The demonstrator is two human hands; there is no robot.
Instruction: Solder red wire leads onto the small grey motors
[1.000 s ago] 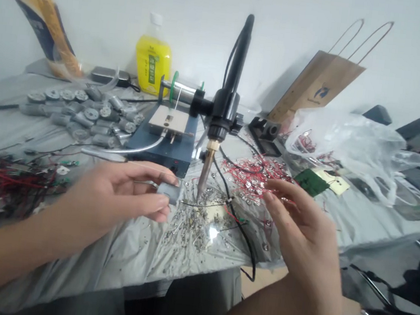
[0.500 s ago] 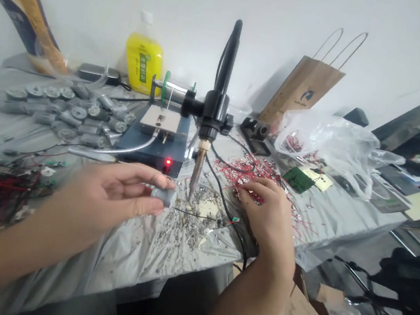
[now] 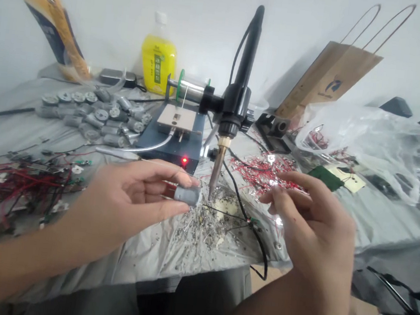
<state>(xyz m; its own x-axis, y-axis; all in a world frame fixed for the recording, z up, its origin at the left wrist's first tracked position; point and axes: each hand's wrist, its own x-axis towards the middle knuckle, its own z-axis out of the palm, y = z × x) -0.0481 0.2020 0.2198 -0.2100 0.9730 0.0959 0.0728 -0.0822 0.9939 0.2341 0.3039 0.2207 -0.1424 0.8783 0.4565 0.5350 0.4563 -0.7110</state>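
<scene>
My left hand (image 3: 133,197) pinches a small grey cylindrical motor (image 3: 186,195) between thumb and fingers. The motor is close beside the tip of a soldering iron (image 3: 216,171), held upright in a black clamp; I cannot tell whether they touch. A thin black wire (image 3: 222,211) stretches from near the motor toward a small green part (image 3: 253,222) on the table. Over the edge of a heap of red wires (image 3: 256,170), my right hand (image 3: 312,225) has its fingers bent and drawn together. Whatever lies between its fingertips is too small to make out.
Several grey motors (image 3: 101,115) lie behind my left hand. A blue base (image 3: 151,140) with a solder spool (image 3: 193,91) and red light supports the iron. Solder scraps (image 3: 202,227) litter the cloth. Tangled wires (image 3: 13,185) lie left; a plastic bag (image 3: 364,134) and paper bag (image 3: 329,75) stand right.
The view has shifted, so things on the table sit farther right. My right hand has pulled back from the red wires toward me. My left hand still holds the motor by the iron tip.
</scene>
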